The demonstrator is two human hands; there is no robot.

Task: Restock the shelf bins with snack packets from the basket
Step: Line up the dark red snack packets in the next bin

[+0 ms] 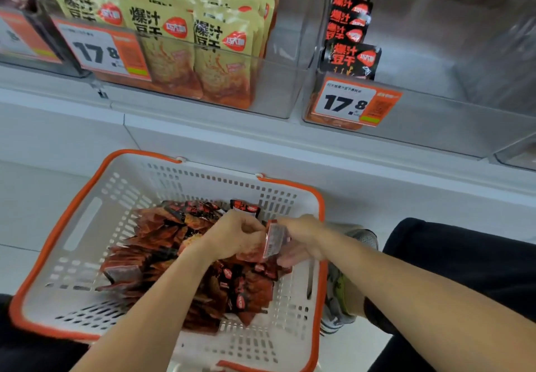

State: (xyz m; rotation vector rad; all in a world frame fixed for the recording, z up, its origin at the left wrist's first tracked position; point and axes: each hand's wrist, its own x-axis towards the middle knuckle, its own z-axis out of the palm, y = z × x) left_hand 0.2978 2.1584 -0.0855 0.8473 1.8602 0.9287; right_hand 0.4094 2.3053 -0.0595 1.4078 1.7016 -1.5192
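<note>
A white basket with an orange rim [66,226] stands on the floor and holds a heap of dark red and black snack packets [162,235]. Both my hands are over the heap. My left hand [235,234] has its fingers curled and pinches packets against a small stack of packets [274,239] that my right hand [301,238] grips from the other side. Above, a clear shelf bin on the right [435,105] holds a few black packets [352,38] at its left end. The clear bin on the left [287,81] is filled with yellow packets [174,32].
Orange and white price tags reading 17.8 hang on the left bin [103,49] and the right bin [353,102]. A white shelf ledge [261,145] runs below the bins. My shoe [339,293] and dark trouser leg [464,261] sit right of the basket.
</note>
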